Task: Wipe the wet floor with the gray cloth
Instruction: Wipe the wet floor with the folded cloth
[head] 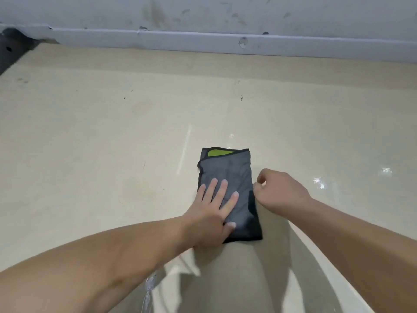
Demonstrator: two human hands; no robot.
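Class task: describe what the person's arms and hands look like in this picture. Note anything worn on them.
Both forearms are bare as far as the frame shows, with no sleeves in view. The left hand and right hand wear no gloves, and no rings, watch or wristband can be seen. Fingernails on the left hand look short and unpainted.

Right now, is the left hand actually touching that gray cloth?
Touching. The head view shows the left hand lying flat on the gray cloth, fingers spread across it.

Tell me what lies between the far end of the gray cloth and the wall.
Nothing but bare floor: in the head view, beige tile with a few small dark specks runs from the gray cloth to the baseboard. Glare on the tile may be wetness.
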